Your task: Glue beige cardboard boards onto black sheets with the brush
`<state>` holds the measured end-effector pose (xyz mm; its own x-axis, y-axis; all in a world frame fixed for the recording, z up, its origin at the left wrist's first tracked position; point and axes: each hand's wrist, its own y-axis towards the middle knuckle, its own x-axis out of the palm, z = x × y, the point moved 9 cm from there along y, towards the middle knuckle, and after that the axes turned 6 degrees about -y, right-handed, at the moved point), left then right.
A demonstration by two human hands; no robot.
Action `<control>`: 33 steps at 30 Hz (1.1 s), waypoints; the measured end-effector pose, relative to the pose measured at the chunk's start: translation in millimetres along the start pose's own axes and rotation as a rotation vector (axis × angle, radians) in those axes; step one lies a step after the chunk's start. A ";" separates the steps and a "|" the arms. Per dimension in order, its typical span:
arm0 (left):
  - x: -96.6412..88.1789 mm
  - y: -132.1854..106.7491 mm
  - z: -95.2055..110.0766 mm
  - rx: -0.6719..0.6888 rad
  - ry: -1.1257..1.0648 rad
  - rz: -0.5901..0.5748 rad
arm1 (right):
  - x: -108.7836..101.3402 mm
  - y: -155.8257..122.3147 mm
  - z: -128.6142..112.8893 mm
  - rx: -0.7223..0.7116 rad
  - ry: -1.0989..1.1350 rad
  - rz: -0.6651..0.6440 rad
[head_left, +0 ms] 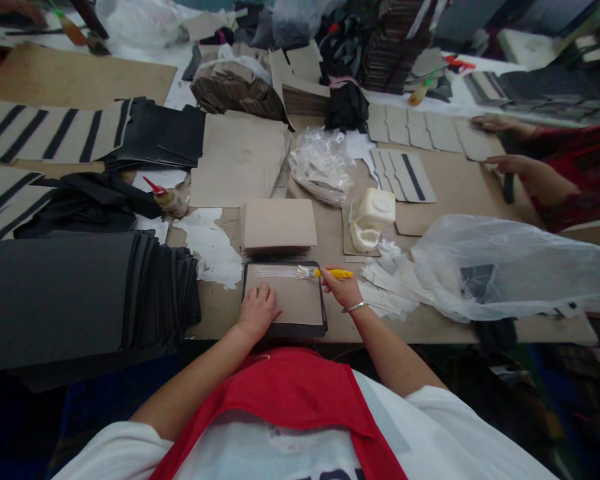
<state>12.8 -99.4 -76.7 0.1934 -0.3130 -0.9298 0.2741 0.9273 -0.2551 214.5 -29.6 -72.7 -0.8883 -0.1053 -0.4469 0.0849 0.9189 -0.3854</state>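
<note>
The left hand [257, 310] lies flat, fingers spread, on a brown card [296, 301] at the table's near edge. Just right of it, the right hand [341, 288] is closed around a yellow-handled brush [326, 273], bristles touching the card's far edge beside a white streak. Beyond sit a stack of cards [279, 225] and a white jug [375, 215].

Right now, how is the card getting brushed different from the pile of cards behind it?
The card is single; the pile is many. The card has a white streak and the left hand on it; the pile is plain, untouched. Both are tan rectangles.
</note>
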 end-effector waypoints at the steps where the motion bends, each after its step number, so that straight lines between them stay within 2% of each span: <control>1: 0.2 0.2 1.7 0.007 0.012 -0.008 | -12.5 -4.5 3.9 0.000 0.002 0.028; 7: 9.0 3.6 11.3 0.078 0.027 0.016 | -84.9 -39.5 25.6 -0.090 0.102 0.180; 9: 12.6 5.6 15.4 0.126 0.006 0.037 | -104.6 -49.7 44.6 -0.129 0.001 0.226; 11: 15.3 6.5 19.6 0.166 0.010 0.038 | -113.9 -54.8 70.6 -0.142 -0.221 0.292; 13: 17.0 6.5 23.0 0.183 0.044 0.018 | -107.2 -53.5 96.5 -0.157 -0.486 0.352; 16: 17.7 6.4 25.3 0.168 0.113 -0.017 | -70.6 -43.7 126.9 -0.225 -0.774 0.340; 18: 17.7 6.4 26.3 0.160 0.144 -0.035 | -46.4 -38.6 142.2 -0.258 -0.866 0.305; 21: 17.5 6.7 26.7 0.148 0.155 -0.044 | -32.4 -37.9 156.9 -0.260 -0.917 0.302; 24: 17.2 7.2 26.3 0.135 0.130 -0.041 | -32.6 -39.0 160.0 -0.275 -0.920 0.270; 27: 17.5 7.0 25.7 0.132 0.111 -0.052 | -42.3 -39.4 151.4 -0.269 -0.827 0.271; 30: 14.6 6.2 24.4 0.123 0.102 -0.073 | -62.4 -43.9 131.2 -0.233 -0.574 0.363; 33: -2.8 9.3 30.0 0.112 0.006 -0.008 | -77.5 -52.8 101.1 -0.229 -0.270 0.389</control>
<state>43.1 -96.1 -68.6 0.1852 -0.3185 -0.9296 0.3788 0.8960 -0.2315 324.5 -108.5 -99.3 -0.6602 0.1935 -0.7257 0.2576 0.9660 0.0232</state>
